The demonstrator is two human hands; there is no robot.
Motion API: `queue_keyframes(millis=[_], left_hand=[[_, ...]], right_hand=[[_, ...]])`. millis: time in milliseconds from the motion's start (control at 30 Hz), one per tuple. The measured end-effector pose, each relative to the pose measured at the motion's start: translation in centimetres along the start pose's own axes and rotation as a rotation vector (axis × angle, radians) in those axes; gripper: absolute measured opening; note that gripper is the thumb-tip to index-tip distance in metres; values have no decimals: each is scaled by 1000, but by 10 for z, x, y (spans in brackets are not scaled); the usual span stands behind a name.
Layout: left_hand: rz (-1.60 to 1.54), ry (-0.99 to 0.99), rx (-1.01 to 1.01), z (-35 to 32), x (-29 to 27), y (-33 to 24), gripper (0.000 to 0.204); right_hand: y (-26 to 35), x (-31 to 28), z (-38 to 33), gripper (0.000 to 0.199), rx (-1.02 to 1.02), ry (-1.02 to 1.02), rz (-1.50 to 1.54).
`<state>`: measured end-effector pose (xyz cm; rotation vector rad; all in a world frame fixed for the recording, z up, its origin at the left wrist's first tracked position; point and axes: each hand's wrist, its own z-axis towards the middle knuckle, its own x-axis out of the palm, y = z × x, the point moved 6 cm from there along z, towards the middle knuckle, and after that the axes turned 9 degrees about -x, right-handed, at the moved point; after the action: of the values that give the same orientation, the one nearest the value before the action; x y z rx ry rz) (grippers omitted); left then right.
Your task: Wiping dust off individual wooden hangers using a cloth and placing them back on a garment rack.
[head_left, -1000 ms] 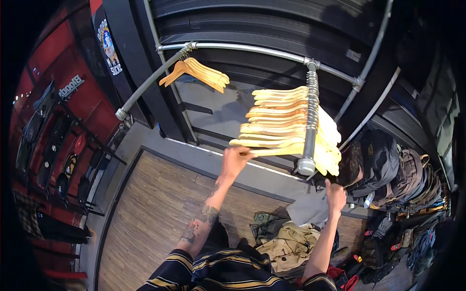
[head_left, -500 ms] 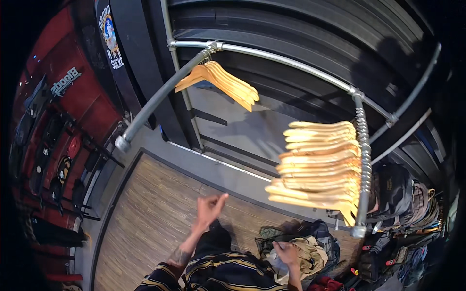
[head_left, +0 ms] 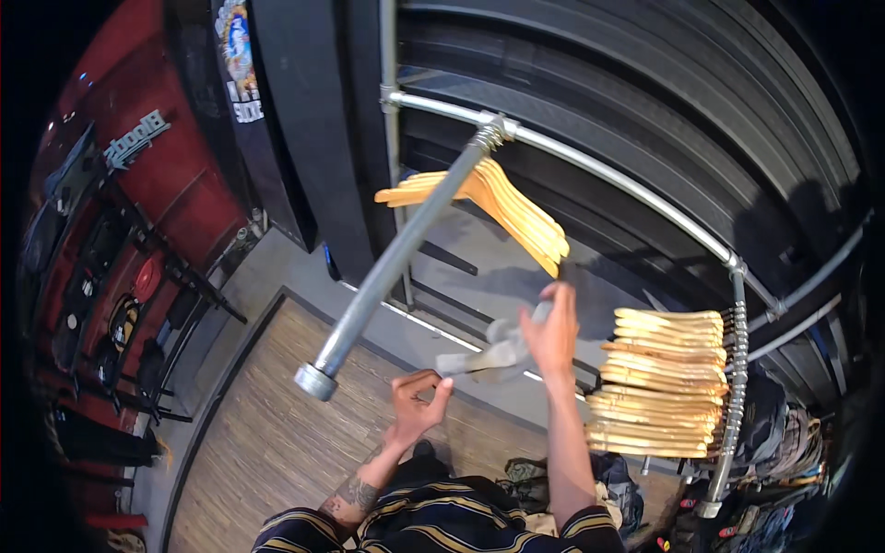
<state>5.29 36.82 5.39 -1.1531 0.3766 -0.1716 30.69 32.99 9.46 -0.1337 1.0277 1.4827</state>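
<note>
So from the head view, the person has both arms up under a metal rack. The right hand (head_left: 553, 334) is raised with its fingers closed around a grey garment (head_left: 493, 353), up near the lower tip of a small bunch of wooden hangers (head_left: 502, 207) hanging on the nearer metal rail (head_left: 396, 253). The left hand (head_left: 417, 404) sits a bit lower, fingers curled and pinching the other end of that same grey cloth, so the piece is stretched between the two hands, just beside the capped end of the rail (head_left: 316, 381). That rail pokes out at an angle toward the camera, and its free end hangs right over the left hand, so there's not much room there. A curved back rail (head_left: 636, 189) runs along the dark slatted wall (head_left: 664, 101). Off to the right, a thick stack of wooden hangers (head_left: 659, 382) is packed on a second rail (head_left: 733, 387), close by the right forearm. Open wood floor (head_left: 267, 433) spreads out on the left side. Down low behind the arms there's a heap of clothes (head_left: 613, 484), partly hidden, can't tell what it sits in.
</note>
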Motion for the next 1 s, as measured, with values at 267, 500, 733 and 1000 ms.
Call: queue_keyframes(millis=[267,500,733,1000], left_hand=[[42,-108,-12,-45,-32,-5,24],[-34,-245,-196,-121,-51,-4,25],[-111,-413,-637,-216,-57,46,23],[-790,-833,-669,-285,-120,85,92]], right_hand=[[-50,94,134,34,-405,191,-843],[41,120,119,14,-632,413,-698],[87,92,-82,13,-533,538,-142],[96,-51,-222,40,-30,1029,390]])
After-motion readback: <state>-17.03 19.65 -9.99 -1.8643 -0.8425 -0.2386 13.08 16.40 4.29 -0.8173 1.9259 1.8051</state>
